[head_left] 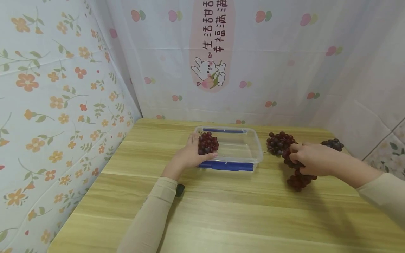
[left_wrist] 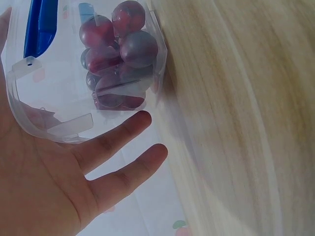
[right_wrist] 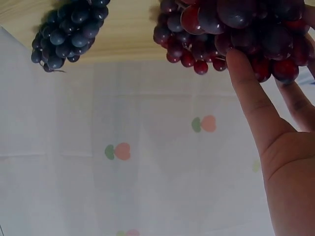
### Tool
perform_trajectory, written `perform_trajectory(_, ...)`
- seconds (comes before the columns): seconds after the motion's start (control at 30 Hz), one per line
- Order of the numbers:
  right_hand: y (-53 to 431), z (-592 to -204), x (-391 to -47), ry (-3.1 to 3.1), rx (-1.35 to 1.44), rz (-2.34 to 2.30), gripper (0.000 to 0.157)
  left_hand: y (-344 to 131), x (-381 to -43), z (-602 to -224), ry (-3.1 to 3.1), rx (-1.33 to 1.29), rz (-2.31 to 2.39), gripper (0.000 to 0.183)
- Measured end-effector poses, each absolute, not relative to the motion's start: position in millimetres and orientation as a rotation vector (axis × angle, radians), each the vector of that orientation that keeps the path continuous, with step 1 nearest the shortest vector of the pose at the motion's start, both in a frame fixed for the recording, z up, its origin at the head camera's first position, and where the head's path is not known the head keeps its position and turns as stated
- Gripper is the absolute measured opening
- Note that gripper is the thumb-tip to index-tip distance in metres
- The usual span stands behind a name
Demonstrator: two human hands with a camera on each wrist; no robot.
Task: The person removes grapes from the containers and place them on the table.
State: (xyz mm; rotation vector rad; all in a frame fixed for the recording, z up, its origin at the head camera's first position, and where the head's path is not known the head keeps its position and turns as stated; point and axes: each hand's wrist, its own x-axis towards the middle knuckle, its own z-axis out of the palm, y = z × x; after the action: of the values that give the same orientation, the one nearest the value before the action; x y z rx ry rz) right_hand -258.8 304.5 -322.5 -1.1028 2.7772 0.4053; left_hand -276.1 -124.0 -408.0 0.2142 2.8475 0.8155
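My left hand (head_left: 190, 154) rests against the left end of a clear plastic box (head_left: 257, 154) with blue latches, its thumb along the front rim. In the left wrist view, two fingers (left_wrist: 125, 179) of it are extended beside the box wall. A bunch of dark red grapes (head_left: 209, 142) lies inside the box's left end. On the right, my right hand (head_left: 316, 160) holds another bunch of red grapes (head_left: 299, 181) above the table; the fingers hide its middle. Just behind it lies a further red bunch (head_left: 279, 142). Beyond the right wrist sits a blue-black bunch (head_left: 333, 144).
The wooden tabletop (head_left: 240, 211) extends under everything. A small dark green object (head_left: 179, 190) shows beside the left sleeve, mostly hidden. Printed cloth (head_left: 164, 63) hangs behind the table, and flowered cloth (head_left: 57, 102) stands along the left.
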Motion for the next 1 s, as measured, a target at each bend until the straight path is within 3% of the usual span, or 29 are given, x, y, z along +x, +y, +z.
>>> perform_trajectory(0.13, 308.7, -329.1, -256.9, 2.751, -1.129, 0.402, 0.021, -123.8, -277.0, -409.0, 2.852, 0.218, 0.807, 0.135)
perform_trajectory(0.43, 317.9, -352.6, -249.5, 2.730, -1.230, 0.386, 0.041, -123.7, -276.5, -407.1, 2.847, 0.213, 0.823, 0.132)
perform_trajectory(0.8, 319.4, -355.8, -248.5, 2.640, -0.971, 0.308, 0.041, -125.1, -275.8, -407.2, 2.844, 0.209, 0.837, 0.132)
perform_trajectory(1.0, 322.8, -362.1, -243.2, 2.563, -0.758, 0.262, 0.099, -125.3, -276.2, -406.7, 2.846, 0.214, 0.827, 0.134)
